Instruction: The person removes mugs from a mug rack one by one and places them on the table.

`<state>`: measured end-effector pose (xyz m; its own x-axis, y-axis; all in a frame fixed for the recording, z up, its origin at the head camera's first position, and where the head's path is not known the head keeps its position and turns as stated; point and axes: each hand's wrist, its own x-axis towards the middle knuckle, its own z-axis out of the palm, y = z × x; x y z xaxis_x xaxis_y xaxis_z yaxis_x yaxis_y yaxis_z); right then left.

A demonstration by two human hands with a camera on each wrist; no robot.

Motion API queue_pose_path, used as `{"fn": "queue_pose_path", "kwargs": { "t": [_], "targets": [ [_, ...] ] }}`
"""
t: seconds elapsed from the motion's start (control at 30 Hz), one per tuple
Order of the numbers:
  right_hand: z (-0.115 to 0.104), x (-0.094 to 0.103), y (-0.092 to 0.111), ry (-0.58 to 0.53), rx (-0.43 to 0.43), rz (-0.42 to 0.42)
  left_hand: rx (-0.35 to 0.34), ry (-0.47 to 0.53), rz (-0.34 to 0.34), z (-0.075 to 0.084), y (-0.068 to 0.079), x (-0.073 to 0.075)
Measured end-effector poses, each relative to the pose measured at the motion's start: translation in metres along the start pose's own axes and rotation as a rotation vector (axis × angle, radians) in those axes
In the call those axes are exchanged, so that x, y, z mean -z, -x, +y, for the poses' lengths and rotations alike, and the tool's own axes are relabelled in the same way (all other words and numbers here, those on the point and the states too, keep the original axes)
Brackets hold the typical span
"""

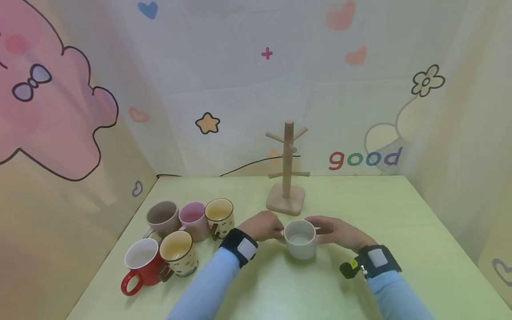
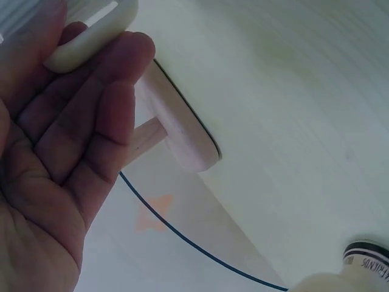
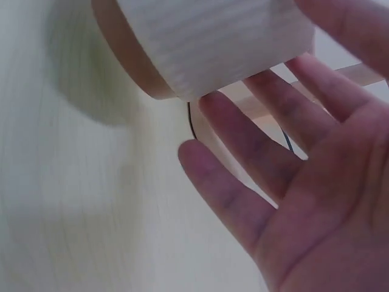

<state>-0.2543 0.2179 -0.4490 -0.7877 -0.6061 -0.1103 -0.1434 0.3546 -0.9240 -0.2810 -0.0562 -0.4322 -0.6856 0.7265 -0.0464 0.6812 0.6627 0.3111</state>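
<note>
A white mug point(image 1: 302, 243) with a ribbed side is between my two hands, in front of a wooden mug tree point(image 1: 287, 160). With curled fingers my left hand point(image 1: 262, 225) grips its handle point(image 2: 91, 42), at the mug's left in the head view. On the other side is my right hand point(image 1: 340, 232), its fingers point(image 3: 243, 134) spread and nearly straight, fingertips at the mug's wall. The right wrist view shows the mug's brown base point(image 3: 130, 52) tilted, with a shadow beside it on the table; it appears raised.
On the left of the table point(image 1: 400, 266) stand a red mug point(image 1: 146, 266), a brownish mug point(image 1: 163, 220), a pink mug point(image 1: 194, 222) and two cream patterned mugs, one nearer point(image 1: 180, 255) and one farther point(image 1: 220, 218). A printed curtain point(image 1: 240, 80) hangs behind.
</note>
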Motion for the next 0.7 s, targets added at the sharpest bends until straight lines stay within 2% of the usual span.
{"fn": "queue_pose_path", "kwargs": {
  "t": [0.17,0.3,0.4,0.5,0.6,0.7],
  "targets": [
    [-0.001,-0.004,0.002,0.007,-0.005,0.118,0.077,0.052,0.038,0.003,0.007,0.002],
    [-0.006,-0.010,0.005,0.091,-0.050,0.258,0.140,0.056,0.085,0.008,0.010,0.003],
    [-0.010,-0.015,0.008,0.225,-0.093,0.366,0.200,0.037,0.128,0.010,0.013,0.000],
    [-0.012,-0.020,0.010,0.414,-0.132,0.451,0.267,0.044,0.175,0.011,0.016,-0.002],
    [-0.012,-0.025,0.010,0.577,-0.165,0.491,0.310,0.043,0.230,0.013,0.022,-0.004],
    [-0.012,-0.029,0.011,0.672,-0.184,0.499,0.332,0.039,0.290,0.015,0.029,-0.006]
  ]
}}
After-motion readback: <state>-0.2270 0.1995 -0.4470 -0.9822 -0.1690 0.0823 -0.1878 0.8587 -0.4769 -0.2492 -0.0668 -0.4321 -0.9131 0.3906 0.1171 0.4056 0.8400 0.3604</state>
